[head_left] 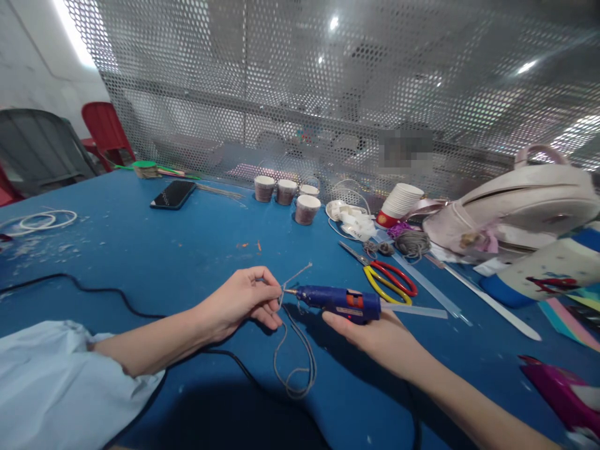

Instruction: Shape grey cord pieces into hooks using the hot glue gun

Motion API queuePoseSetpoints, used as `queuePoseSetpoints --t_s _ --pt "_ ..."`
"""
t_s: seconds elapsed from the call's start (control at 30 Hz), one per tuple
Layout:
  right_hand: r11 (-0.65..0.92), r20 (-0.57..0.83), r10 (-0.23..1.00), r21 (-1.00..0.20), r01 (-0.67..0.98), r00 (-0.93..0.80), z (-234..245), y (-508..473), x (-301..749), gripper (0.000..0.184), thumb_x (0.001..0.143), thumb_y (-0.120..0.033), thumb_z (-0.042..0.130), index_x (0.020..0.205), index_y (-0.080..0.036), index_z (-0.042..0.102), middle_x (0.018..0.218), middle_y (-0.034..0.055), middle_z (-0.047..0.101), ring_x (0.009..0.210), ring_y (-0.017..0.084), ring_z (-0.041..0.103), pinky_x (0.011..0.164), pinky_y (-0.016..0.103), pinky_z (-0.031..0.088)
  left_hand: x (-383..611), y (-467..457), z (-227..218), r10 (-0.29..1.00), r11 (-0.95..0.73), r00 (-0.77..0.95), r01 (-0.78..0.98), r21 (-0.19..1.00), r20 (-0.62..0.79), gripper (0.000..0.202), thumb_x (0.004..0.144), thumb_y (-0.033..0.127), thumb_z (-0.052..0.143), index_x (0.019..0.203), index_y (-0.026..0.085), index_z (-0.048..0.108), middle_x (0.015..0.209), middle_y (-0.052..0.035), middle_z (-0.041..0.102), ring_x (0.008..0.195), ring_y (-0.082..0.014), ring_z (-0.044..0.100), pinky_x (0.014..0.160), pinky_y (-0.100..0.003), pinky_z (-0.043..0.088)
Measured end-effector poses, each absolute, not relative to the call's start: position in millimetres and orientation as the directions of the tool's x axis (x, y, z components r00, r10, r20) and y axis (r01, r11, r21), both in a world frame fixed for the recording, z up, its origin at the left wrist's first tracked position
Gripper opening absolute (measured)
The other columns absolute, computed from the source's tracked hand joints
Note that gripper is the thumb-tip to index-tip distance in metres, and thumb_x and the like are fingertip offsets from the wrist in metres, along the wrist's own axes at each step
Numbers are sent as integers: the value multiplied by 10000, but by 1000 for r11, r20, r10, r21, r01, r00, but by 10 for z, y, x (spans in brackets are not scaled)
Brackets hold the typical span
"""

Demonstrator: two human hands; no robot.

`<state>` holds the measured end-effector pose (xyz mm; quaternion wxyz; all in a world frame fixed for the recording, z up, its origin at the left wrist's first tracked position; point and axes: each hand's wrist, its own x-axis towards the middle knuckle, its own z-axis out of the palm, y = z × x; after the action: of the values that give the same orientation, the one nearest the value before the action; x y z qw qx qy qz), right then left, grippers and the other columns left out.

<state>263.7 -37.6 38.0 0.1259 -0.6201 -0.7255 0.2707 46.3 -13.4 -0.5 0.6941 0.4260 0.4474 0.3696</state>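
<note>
A blue hot glue gun [332, 300] lies in my right hand [375, 337], whose fingers wrap its handle. A clear glue stick [417, 309] juts from its rear, and a small red light glows on its side. Between the thumb and fingertips of my left hand [250, 297] is a thin grey yarn [300, 350]. One end of the yarn sticks up past the nozzle, while the rest hangs in loops onto the table. The nozzle tip meets the yarn right beside my left fingertips; whether glue is coming out is too small to tell.
Scissors [387, 278] with red and yellow handles lie right of the glue gun, near glue sticks [431, 287] and grey yarn balls [412, 242]. Several filled paper cups [308, 209] stand ahead. A phone [173, 194], a backpack [510, 200] and a black cord [94, 289] are also on the blue table.
</note>
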Motion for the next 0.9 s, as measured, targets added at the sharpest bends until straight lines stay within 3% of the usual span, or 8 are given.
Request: queuePoseSetpoints --t_s 0.17,0.33,0.4,0.5,0.67,0.9 --pt "125 -115 969 -530 839 -217 347 -409 2663 272 745 -477 566 814 -271 731 816 8 702 846 221 615 731 284 459 468 -122 -8 896 361 324 -133 923 -303 128 749 188 630 745 140 511 535 -7 602 476 -168 653 449 -234 524" --pt "81 -142 970 -576 813 -197 393 -368 2630 354 780 -503 517 743 -216 720 491 -5 594 537 174 570 541 258 430 470 -131 9 894 367 323 -130 921 -311 125 750 184 625 742 144 507 532 -1 598 480 -167 653 449 -234 524" --pt "74 -145 969 -607 791 -201 411 -358 2625 363 777 -504 521 737 -204 720 454 -11 566 478 156 535 500 249 406 471 -133 14 892 372 321 -126 920 -317 127 750 185 625 740 144 505 535 -3 600 485 -168 655 450 -232 523" --pt "77 -156 964 -611 788 -215 407 -373 2637 344 766 -502 537 754 -213 724 468 -17 574 474 150 530 503 246 405 470 -128 11 893 371 320 -127 920 -316 134 748 191 632 741 143 506 537 -6 603 485 -168 656 451 -230 523" --pt "131 -109 967 -560 818 -229 397 -398 2642 285 750 -485 565 752 -246 720 655 -4 670 654 181 602 620 260 442 463 -126 2 895 363 324 -135 922 -305 143 742 199 642 738 144 510 535 -4 599 473 -161 650 449 -228 521" --pt "48 -182 963 -613 788 -200 438 -372 2612 347 766 -497 530 735 -205 715 479 -3 578 527 171 563 532 253 424 470 -131 10 893 369 326 -132 920 -311 161 734 208 656 739 145 508 541 -7 601 486 -167 655 454 -234 523"
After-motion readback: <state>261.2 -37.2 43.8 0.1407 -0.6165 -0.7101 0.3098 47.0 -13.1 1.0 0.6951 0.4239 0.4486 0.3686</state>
